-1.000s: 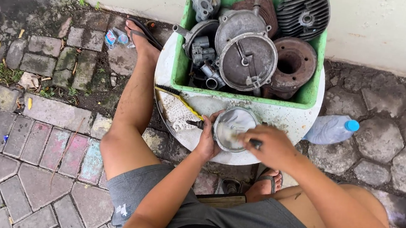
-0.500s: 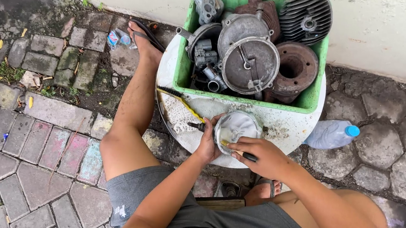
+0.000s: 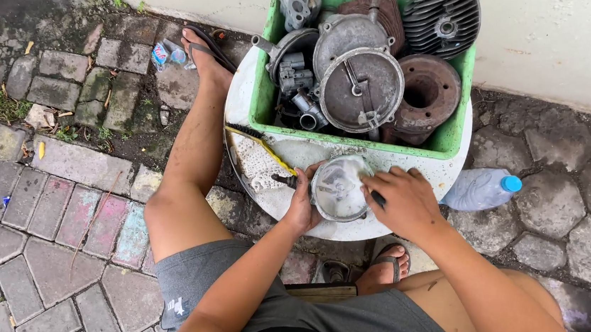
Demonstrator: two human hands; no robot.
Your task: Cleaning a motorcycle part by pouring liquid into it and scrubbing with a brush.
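My left hand point(image 3: 303, 204) grips the left edge of a round grey metal cover point(image 3: 340, 188), holding it over a white round basin point(image 3: 266, 178). My right hand point(image 3: 403, 200) rests on the cover's right side, closed around a dark brush handle point(image 3: 377, 198) pressed against it. Inside the basin, to the left, lies a yellow-handled brush point(image 3: 262, 145). Just beyond the cover, a green plastic crate point(image 3: 267, 78) holds several engine parts.
The crate contains a large round cover point(image 3: 361, 88), a rusty drum point(image 3: 427, 92), a finned cylinder head point(image 3: 440, 15) and a carburettor point(image 3: 297, 2). A plastic bottle with a blue cap point(image 3: 482, 189) lies right of the basin. My sandalled feet rest on paving stones; a white wall stands behind.
My right hand has slid back over the round cover with the brush, and the view has shifted a little closer. My left hand keeps its grip on the cover.
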